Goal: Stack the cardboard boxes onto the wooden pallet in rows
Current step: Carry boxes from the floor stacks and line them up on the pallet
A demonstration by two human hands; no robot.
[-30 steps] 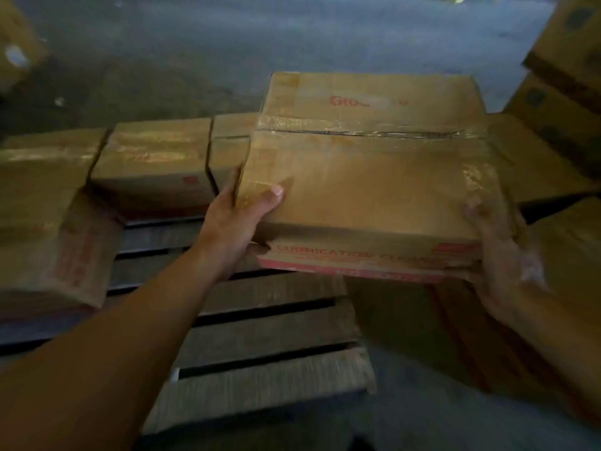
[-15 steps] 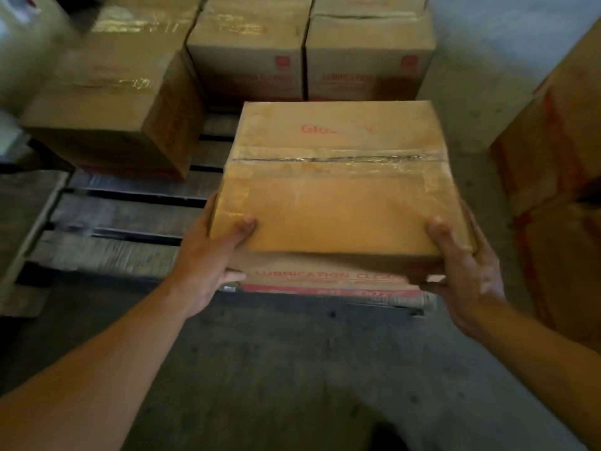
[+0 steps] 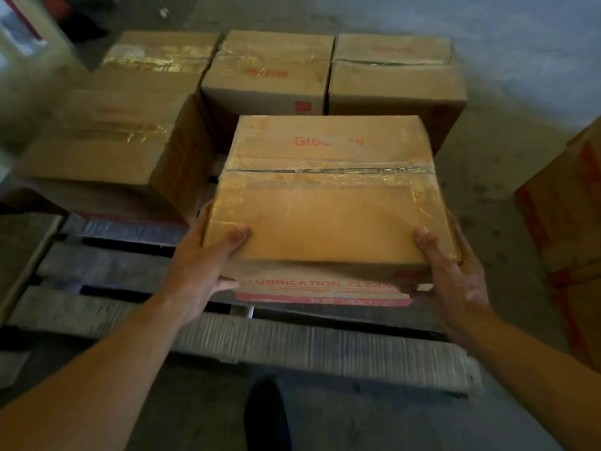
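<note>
I hold a taped brown cardboard box [image 3: 328, 203] with red print above the wooden pallet [image 3: 292, 349]. My left hand [image 3: 201, 271] grips its near left corner, thumb on top and fingers underneath. My right hand [image 3: 452, 281] grips the near right corner the same way. Three boxes sit in a back row on the pallet: a left one [image 3: 159, 56], a middle one [image 3: 266, 76] and a right one [image 3: 393, 79]. Another box [image 3: 110, 151] sits in front of them on the left. The carried box hovers over the bare slats to its right.
More cardboard boxes [image 3: 566, 216] with red stripes stand at the right edge on the grey concrete floor [image 3: 507, 60]. My dark shoe [image 3: 266, 415] shows below the pallet's front board. Something pale and blurred is at the top left.
The view has swung and closed in on the pallet. The carried box has moved forward, from over the floor to above the pallet's front slats. Both hands keep their grip.
</note>
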